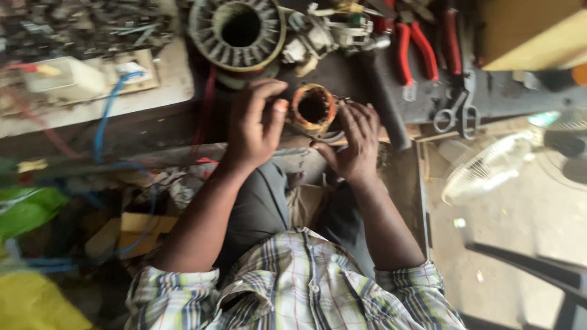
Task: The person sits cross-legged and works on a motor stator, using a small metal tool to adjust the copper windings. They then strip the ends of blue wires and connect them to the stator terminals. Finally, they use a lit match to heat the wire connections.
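Head view is showing both hands working on a small motor coil [313,109] at the near edge of the dark workbench [513,91]. The left hand [255,125] is curling around its left side, thumb and fingers pinching the rim to steady it, while the right hand [354,137] is closing on the lower right side, probably handling the windings, though blur hides that. A larger ribbed coil [237,30], red pliers [416,49] and scissors [457,116] are lying behind, within reach. A white box [61,76] is sitting at the far left.
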